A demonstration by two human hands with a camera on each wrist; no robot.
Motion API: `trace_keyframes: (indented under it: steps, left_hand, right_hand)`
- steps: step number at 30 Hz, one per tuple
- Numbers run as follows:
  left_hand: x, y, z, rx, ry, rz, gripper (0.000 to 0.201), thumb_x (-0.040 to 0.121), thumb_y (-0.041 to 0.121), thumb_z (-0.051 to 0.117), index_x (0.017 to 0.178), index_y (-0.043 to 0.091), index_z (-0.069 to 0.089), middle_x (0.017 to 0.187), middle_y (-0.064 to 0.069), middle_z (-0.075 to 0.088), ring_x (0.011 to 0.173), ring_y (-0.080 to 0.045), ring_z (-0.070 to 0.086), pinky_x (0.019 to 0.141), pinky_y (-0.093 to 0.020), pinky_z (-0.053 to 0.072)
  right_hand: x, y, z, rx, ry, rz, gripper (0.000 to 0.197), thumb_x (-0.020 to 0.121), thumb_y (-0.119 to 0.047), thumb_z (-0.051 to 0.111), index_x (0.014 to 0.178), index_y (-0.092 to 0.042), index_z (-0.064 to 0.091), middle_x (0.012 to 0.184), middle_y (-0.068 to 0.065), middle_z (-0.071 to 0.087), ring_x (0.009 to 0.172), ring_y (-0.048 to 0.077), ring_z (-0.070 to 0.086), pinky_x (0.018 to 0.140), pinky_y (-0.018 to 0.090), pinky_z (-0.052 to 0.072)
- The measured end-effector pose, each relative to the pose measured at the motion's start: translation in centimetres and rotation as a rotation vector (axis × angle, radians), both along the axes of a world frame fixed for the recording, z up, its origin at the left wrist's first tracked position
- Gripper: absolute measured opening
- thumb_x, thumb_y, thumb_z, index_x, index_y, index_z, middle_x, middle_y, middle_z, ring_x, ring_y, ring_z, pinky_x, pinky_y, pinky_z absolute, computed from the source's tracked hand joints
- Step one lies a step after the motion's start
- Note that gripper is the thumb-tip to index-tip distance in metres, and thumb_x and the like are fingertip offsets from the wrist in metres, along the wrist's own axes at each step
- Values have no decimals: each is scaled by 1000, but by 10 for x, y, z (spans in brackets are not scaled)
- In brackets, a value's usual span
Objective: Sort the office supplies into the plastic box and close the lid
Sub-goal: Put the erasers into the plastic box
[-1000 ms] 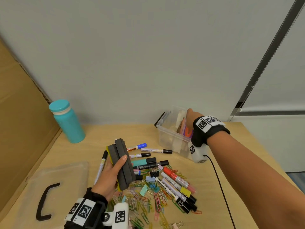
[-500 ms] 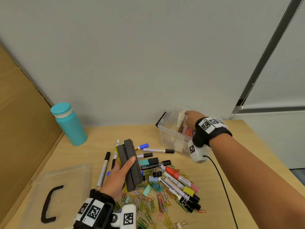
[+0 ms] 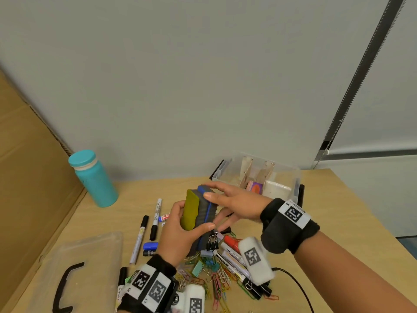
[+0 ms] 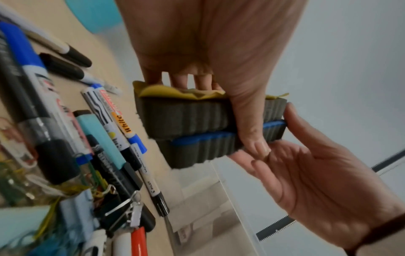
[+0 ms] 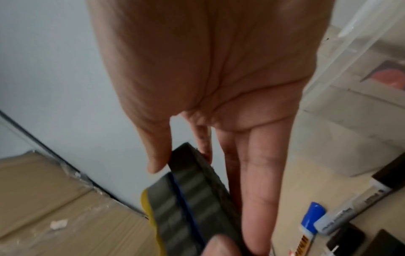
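Two whiteboard erasers (image 3: 198, 219) stacked face to face, one with a yellow felt pad, the other with a blue stripe, were held in the air above the pile of markers (image 3: 232, 254) and paper clips (image 3: 216, 283). Left hand (image 3: 178, 236) gripped the pair from below, thumb across the grey side, fingers wrapped behind the yellow pad. Right hand (image 3: 234, 206) had closed on the far end: thumb on top of the blue-striped eraser, fingers beneath it. Both erasers stood well short of the clear plastic box (image 3: 291, 177), which sat open at the back of the wooden table (image 3: 327, 224), dividers and a few items inside. The lid (image 3: 90, 251) with black handle lay front left. A teal bottle (image 3: 93, 179) stood back left, beside a cardboard sheet (image 3: 29, 166).
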State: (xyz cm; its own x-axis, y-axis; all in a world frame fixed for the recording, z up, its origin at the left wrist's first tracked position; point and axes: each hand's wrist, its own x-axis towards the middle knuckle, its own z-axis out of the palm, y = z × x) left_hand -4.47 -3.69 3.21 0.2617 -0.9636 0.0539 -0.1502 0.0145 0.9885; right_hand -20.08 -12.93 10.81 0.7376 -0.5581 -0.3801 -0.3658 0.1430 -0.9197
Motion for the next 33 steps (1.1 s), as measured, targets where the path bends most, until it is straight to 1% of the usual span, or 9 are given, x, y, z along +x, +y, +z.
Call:
trace_keyframes:
  steps: [5, 8, 11, 14, 16, 21, 26, 29, 33]
  left_hand:
    - [6, 3, 3, -14, 12, -122, 71, 60, 36, 85, 121, 24, 50, 112, 7, 68, 100, -12, 67, 81, -26, 56]
    - [8, 3, 3, -39, 33, -74, 62, 68, 25, 79, 123, 20, 50, 112, 3, 67, 99, -8, 67, 79, -19, 54]
    - [15, 4, 0, -42, 49, 23, 59, 67, 28, 74, 120, 25, 50, 108, 1, 68, 94, -5, 67, 77, -14, 52]
    - [22, 7, -6, 2, 34, 57, 54, 65, 37, 73, 114, 34, 50, 104, -1, 69, 95, -11, 66, 86, -26, 51]
    - [24, 8, -9, 22, 36, 61, 56, 65, 38, 72, 116, 33, 50, 104, -1, 69, 94, -10, 66, 89, -32, 51]
    - [24, 13, -10, 18, 56, 45, 58, 68, 33, 70, 122, 28, 47, 103, -1, 68, 88, -3, 67, 79, -22, 50]
    - [29, 17, -12, 20, 68, 55, 54, 72, 31, 70, 120, 33, 47, 103, 0, 70, 90, -4, 68, 77, -19, 50]
    - [31, 18, -12, 21, 86, 55, 51, 69, 33, 71, 114, 38, 48, 102, -1, 71, 91, -6, 69, 82, -25, 52]
    - [29, 19, -13, 19, 91, 51, 50, 70, 33, 70, 113, 41, 47, 103, -1, 71, 91, -6, 68, 78, -22, 51]
  right_hand:
    - [-15, -11, 3, 134, -105, 21, 65, 75, -22, 72, 130, -16, 37, 113, 15, 65, 93, 29, 68, 79, 31, 59]
    - [-25, -17, 16, -12, -59, -26, 47, 86, -4, 65, 125, -12, 41, 110, 8, 61, 93, 26, 68, 75, 29, 60]
    - [-43, -35, 37, -452, 49, -260, 34, 88, -3, 56, 118, -16, 45, 109, 8, 57, 87, 23, 65, 70, 33, 60]
    - [-55, -51, 52, -957, 288, -507, 33, 83, -9, 53, 113, -19, 43, 97, 6, 57, 76, 25, 57, 67, 38, 50]
    - [-55, -58, 52, -1079, 439, -543, 34, 82, -8, 50, 113, -18, 41, 97, 5, 55, 77, 28, 56, 67, 38, 49]
    - [-40, -71, 27, -1058, 735, -378, 28, 85, -4, 43, 112, -12, 38, 106, 12, 52, 78, 31, 53, 63, 37, 44]
    - [-38, -82, 32, -1068, 825, -377, 28, 86, -6, 45, 112, -10, 37, 102, 13, 53, 83, 32, 56, 72, 45, 53]
    - [-35, -85, 33, -1025, 829, -339, 29, 86, -5, 45, 114, -10, 37, 102, 14, 53, 83, 32, 56, 73, 44, 52]
    - [-32, -95, 41, -1018, 832, -368, 36, 87, -5, 49, 119, -6, 31, 75, 8, 48, 62, 24, 49, 59, 38, 46]
